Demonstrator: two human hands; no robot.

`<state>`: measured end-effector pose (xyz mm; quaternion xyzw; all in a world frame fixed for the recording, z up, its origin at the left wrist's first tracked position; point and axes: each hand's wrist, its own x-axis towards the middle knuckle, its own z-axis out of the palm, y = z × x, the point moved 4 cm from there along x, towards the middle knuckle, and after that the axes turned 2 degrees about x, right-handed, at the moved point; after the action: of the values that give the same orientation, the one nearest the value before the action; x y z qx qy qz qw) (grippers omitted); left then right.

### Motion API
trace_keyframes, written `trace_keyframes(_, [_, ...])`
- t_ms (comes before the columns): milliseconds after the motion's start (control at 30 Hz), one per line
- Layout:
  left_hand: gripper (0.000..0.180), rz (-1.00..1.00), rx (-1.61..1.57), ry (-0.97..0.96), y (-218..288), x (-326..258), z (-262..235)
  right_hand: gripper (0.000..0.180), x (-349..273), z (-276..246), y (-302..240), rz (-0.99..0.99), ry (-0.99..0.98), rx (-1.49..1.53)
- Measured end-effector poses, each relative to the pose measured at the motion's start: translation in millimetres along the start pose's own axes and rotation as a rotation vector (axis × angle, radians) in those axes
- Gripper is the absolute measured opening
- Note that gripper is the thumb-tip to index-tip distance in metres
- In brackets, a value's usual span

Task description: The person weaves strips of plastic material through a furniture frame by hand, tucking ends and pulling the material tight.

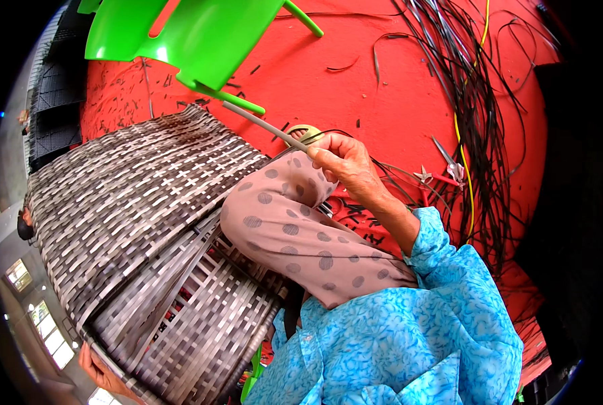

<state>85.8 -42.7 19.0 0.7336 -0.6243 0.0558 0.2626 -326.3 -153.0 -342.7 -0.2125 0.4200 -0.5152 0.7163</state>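
A large woven wicker piece [146, 196] in mottled grey and brown leans across my left side and against my bent knee. At its lower left edge my left hand [102, 372] grips the rim, with the arm hidden behind the weave. My right hand [345, 162], raised over the knee, is closed on the end of a flat grey plastic strip [264, 126] that points up and left. Loose pale strips [170, 297] run over the gap between the two woven faces, where part of the open weave shows red beneath.
A green plastic chair [200, 47] stands ahead on the red floor covering [342, 61]. To the right lie a long bundle of dark strips [473, 115], a yellow cord [460, 135], scissors [444, 151] and red-handled pliers [431, 177]. Short dark offcuts are scattered about.
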Motion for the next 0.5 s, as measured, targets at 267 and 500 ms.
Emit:
trace_keyframes(267, [0.02, 0.133, 0.153, 0.021, 9.4, 5.1, -14.5, 0.013, -7.2, 43.6, -6.2, 0.065, -0.133, 0.041])
trace_keyframes(500, [0.012, 0.285, 0.227, 0.041, 29.5, 10.5, 38.3, 0.01, -24.0, 112.9, -25.4, 0.001, -0.364, -0.095])
